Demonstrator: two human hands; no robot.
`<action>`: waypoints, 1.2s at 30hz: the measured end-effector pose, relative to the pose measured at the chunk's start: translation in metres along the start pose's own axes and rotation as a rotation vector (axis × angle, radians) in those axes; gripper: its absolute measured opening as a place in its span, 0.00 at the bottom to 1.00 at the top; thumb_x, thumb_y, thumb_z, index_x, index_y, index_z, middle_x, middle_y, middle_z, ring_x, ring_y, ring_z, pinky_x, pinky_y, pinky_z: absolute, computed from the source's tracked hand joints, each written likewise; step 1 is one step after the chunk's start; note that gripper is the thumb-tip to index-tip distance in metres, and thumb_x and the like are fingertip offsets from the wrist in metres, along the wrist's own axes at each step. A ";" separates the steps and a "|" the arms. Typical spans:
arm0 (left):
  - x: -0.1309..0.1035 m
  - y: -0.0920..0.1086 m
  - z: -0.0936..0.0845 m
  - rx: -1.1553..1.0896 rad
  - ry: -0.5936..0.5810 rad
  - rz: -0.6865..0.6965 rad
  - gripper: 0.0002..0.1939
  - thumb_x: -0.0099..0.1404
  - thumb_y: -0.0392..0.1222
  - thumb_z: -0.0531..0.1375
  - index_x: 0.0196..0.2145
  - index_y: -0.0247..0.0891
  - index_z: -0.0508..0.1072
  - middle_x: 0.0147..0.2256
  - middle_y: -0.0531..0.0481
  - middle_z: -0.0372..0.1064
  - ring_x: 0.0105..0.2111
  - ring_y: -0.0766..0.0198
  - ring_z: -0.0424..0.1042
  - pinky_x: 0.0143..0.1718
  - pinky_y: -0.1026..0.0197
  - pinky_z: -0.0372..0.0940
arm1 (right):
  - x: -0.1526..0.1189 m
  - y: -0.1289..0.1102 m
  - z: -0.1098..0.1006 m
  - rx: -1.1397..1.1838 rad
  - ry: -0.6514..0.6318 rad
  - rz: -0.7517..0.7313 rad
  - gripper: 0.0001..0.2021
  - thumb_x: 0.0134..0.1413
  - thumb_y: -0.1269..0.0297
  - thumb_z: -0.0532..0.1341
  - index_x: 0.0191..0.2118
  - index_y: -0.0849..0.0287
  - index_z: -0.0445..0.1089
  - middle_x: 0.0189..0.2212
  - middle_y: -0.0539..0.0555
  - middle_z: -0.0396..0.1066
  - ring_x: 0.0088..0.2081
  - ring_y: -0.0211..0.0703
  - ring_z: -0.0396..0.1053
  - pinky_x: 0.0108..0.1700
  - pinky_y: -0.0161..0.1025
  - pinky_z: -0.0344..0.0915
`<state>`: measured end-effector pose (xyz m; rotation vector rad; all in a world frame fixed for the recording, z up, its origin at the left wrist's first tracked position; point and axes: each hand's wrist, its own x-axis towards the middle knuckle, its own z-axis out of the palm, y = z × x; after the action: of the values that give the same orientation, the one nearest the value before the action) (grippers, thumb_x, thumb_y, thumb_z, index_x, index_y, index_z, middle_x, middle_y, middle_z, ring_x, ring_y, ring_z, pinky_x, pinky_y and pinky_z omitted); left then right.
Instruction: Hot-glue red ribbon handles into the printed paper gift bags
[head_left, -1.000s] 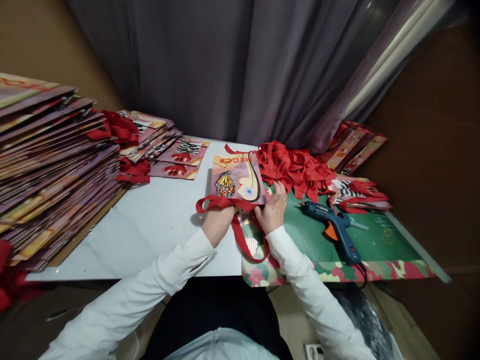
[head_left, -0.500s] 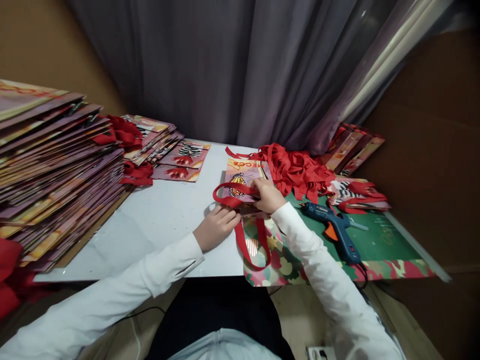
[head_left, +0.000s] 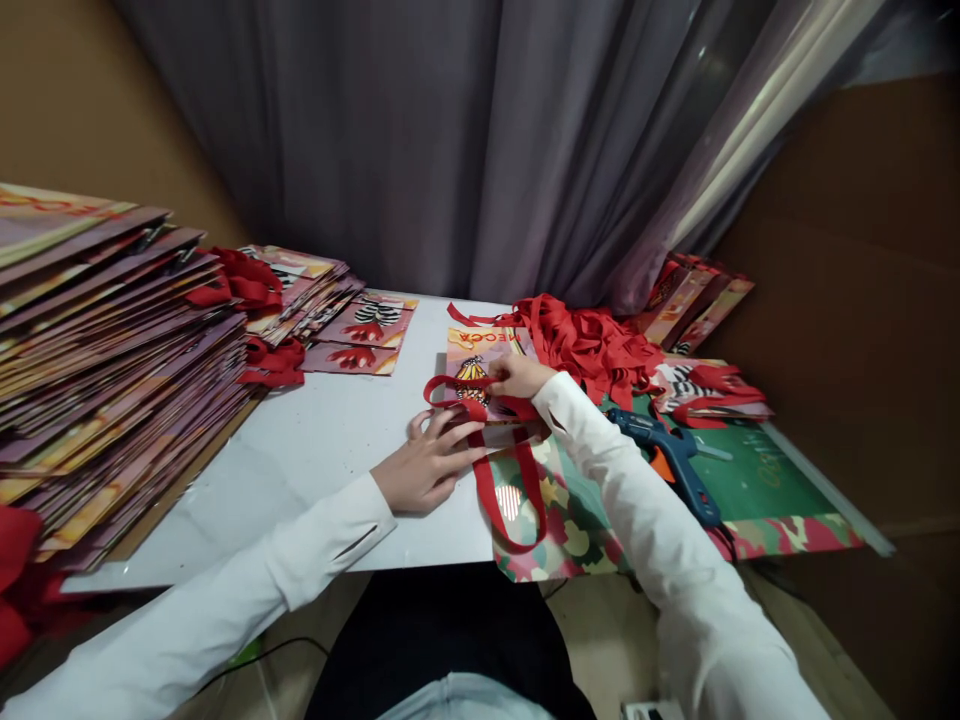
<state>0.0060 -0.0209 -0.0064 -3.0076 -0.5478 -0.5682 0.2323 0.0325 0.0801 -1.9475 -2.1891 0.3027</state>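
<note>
A small printed bag [head_left: 480, 345] with a butterfly picture lies flat at the middle of the table. One red ribbon handle [head_left: 444, 382] loops over its front, and another red ribbon [head_left: 487, 500] hangs in a loop toward the near edge. My right hand [head_left: 521, 378] pinches the upper ribbon over the bag. Spread out, my left hand [head_left: 427, 465] rests by the bag's near edge, its fingertips touching the edge and the ribbon end.
Tall stack of printed bags [head_left: 112, 370] at left; smaller stack [head_left: 300, 290] behind. Red ribbon pile [head_left: 585, 340] at back right. Blue glue gun [head_left: 671, 460] on a green board [head_left: 780, 480] at right. Finished-looking bags [head_left: 705, 390] beyond it.
My left hand has opened, its fingers spreading over the bag's near edge. My right hand has moved slightly left along the bag. The view has shifted a little.
</note>
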 end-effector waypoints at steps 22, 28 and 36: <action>0.010 0.014 -0.002 -0.118 -0.038 -0.143 0.30 0.52 0.34 0.56 0.54 0.48 0.69 0.61 0.44 0.52 0.61 0.41 0.47 0.49 0.43 0.53 | -0.180 -0.046 0.049 0.012 0.061 -0.146 0.09 0.57 0.69 0.56 0.41 0.60 0.70 0.42 0.60 0.73 0.43 0.50 0.70 0.44 0.44 0.67; 0.013 0.024 -0.001 -0.104 -0.025 -0.218 0.29 0.53 0.34 0.55 0.53 0.48 0.70 0.61 0.43 0.52 0.61 0.41 0.46 0.50 0.41 0.52 | -0.204 -0.053 0.104 0.012 0.214 -0.119 0.22 0.58 0.72 0.54 0.59 0.64 0.62 0.62 0.63 0.59 0.62 0.53 0.56 0.61 0.54 0.59; 0.012 0.027 0.000 -0.080 -0.028 -0.235 0.29 0.53 0.35 0.55 0.53 0.47 0.70 0.61 0.43 0.51 0.62 0.41 0.46 0.49 0.41 0.52 | -0.203 -0.055 0.102 0.010 0.204 -0.152 0.20 0.60 0.70 0.54 0.57 0.65 0.65 0.57 0.62 0.66 0.59 0.54 0.62 0.63 0.55 0.57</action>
<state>0.0260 -0.0416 -0.0010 -3.0509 -0.9098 -0.5715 0.1752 -0.1780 -0.0050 -1.7111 -2.1804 0.0873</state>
